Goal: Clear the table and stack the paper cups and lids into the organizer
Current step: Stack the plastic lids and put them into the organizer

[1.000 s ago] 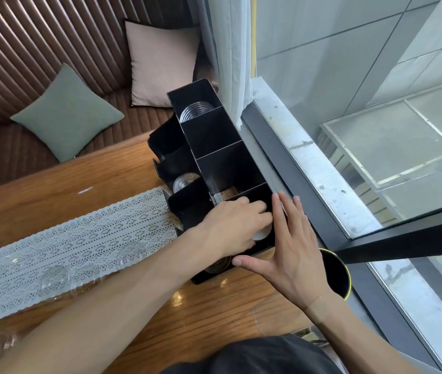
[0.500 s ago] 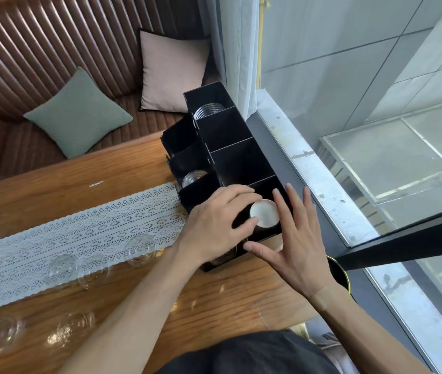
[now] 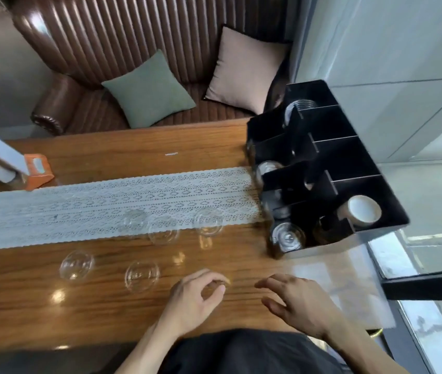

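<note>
The black organizer (image 3: 349,157) stands at the table's right end. A white paper cup (image 3: 363,210) lies in its nearest right compartment, and clear lids (image 3: 286,237) sit in the near front slot, with more lids in slots further back. Several loose clear dome lids lie on the table: one (image 3: 208,221) on the lace runner, one (image 3: 141,276) and one (image 3: 77,265) on the wood. My left hand (image 3: 195,299) hovers curled over the near table edge and seems to hold nothing. My right hand (image 3: 299,303) is beside it, fingers spread and empty.
A white lace runner (image 3: 66,206) crosses the wooden table (image 3: 106,314). An orange and white box (image 3: 35,168) stands at the far left. Behind are a brown sofa with a green cushion (image 3: 151,90) and a beige cushion (image 3: 244,68). The window ledge (image 3: 408,265) runs along the right.
Both hands have left the organizer and pulled back to the near table edge. The paper cup stays in the nearest compartment. The view has swung left, showing more table.
</note>
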`<state>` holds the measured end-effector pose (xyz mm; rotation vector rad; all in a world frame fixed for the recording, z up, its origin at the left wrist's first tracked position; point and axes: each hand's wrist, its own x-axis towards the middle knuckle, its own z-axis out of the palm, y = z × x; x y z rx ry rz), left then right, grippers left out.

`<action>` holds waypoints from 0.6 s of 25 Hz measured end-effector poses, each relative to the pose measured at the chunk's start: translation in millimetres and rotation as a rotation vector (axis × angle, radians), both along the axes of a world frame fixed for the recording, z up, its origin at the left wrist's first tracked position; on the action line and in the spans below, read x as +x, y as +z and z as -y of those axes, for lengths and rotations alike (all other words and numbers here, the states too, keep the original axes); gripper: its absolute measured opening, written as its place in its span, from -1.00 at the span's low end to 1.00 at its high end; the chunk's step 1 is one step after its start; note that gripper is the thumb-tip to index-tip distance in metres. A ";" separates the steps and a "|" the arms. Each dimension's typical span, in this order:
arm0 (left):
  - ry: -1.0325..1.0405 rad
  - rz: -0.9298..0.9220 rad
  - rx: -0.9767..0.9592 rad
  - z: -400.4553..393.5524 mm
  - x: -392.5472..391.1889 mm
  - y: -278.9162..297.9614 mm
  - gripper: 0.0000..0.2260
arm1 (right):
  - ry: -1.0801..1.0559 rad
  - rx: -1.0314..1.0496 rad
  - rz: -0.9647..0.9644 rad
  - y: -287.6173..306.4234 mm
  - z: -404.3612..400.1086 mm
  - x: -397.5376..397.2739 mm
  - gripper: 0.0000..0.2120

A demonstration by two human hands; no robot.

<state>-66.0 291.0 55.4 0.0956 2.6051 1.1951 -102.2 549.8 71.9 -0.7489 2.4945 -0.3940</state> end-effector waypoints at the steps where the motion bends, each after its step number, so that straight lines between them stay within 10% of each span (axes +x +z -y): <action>1: -0.011 0.052 -0.025 16.7 6.3 -4.5 -0.82 | 0.018 0.044 0.050 -7.6 9.4 -0.9 -0.60; 15: -0.265 0.462 -0.504 247.4 56.5 -52.4 -0.64 | 0.215 0.245 0.026 -69.6 191.2 -12.0 -0.58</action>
